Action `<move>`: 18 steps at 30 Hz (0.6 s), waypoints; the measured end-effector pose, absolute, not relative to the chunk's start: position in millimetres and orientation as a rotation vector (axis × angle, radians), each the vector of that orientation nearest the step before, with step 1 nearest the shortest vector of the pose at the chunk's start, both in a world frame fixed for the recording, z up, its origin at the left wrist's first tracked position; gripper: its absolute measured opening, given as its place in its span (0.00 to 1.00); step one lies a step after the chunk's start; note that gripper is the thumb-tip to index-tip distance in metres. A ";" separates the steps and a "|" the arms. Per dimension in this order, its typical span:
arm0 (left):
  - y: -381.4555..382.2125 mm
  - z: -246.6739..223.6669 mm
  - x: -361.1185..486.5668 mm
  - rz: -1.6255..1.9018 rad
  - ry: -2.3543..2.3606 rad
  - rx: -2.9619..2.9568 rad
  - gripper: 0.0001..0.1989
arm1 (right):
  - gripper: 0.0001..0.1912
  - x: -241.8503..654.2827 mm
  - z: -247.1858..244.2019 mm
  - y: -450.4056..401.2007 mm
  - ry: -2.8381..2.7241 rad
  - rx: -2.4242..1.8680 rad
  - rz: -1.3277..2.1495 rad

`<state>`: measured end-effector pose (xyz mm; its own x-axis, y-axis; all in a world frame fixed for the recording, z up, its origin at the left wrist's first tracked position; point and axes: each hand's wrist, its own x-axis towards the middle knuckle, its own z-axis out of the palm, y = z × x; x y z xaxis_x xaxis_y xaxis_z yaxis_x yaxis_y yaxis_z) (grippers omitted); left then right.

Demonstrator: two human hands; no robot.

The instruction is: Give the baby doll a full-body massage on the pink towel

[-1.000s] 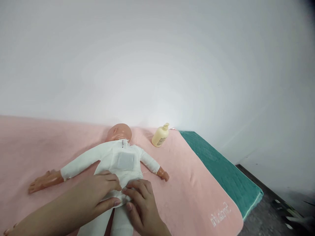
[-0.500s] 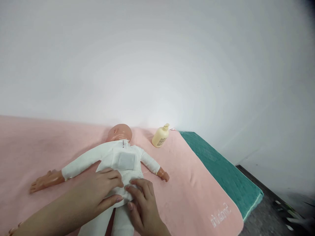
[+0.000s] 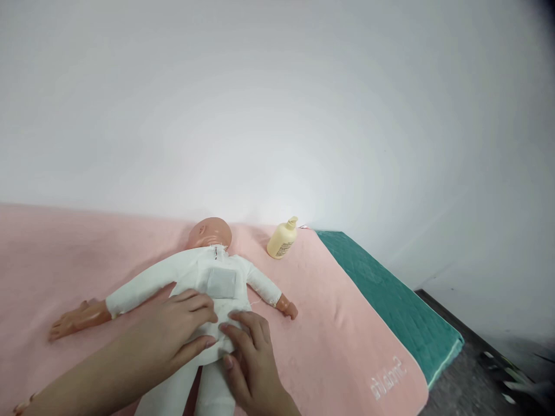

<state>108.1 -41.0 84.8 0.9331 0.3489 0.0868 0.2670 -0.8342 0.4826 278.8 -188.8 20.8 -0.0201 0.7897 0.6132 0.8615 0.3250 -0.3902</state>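
Note:
A baby doll (image 3: 184, 274) with a white cloth body lies on a pink mat (image 3: 333, 341), its bare head toward the wall. A grey square patch (image 3: 221, 283) sits on its torso. My left hand (image 3: 191, 323) rests on the doll's lower torso at the left, fingers bent and thumb apart. Opposite it, my right hand (image 3: 254, 358) touches the right side of the lower torso, with its fingers curved and spaced. Neither hand holds anything that I can see.
A pale yellow pump bottle (image 3: 282, 238) stands on the mat right of the doll's head. A green quilted mat (image 3: 390, 294) shows under the pink one at the right. Behind is a white wall (image 3: 277, 115); dark floor (image 3: 459, 381) lies at the lower right.
My left hand has shifted slightly up along the doll's torso. My right hand has moved up a little too. The doll has slid very slightly left.

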 end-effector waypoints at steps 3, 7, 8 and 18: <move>-40.9 81.6 107.8 0.227 0.468 2.622 0.12 | 0.18 278.8 20.8 -188.3 -1.801 -1.487 -0.087; -42.3 78.8 109.1 0.232 0.487 2.588 0.11 | 0.17 278.8 21.1 -186.7 -1.809 -1.497 -0.032; -42.6 79.3 109.5 0.216 0.490 2.580 0.11 | 0.17 278.9 21.2 -186.5 -1.808 -1.499 -0.020; -42.8 80.1 109.8 0.309 0.491 2.658 0.13 | 0.18 281.5 16.4 -188.9 -1.812 -1.508 0.007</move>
<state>109.8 -42.8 80.1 0.9129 0.3839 0.1385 0.2910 -0.8502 0.4388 281.5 -188.9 16.4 -0.0090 0.8420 0.5394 0.8378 0.3008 -0.4556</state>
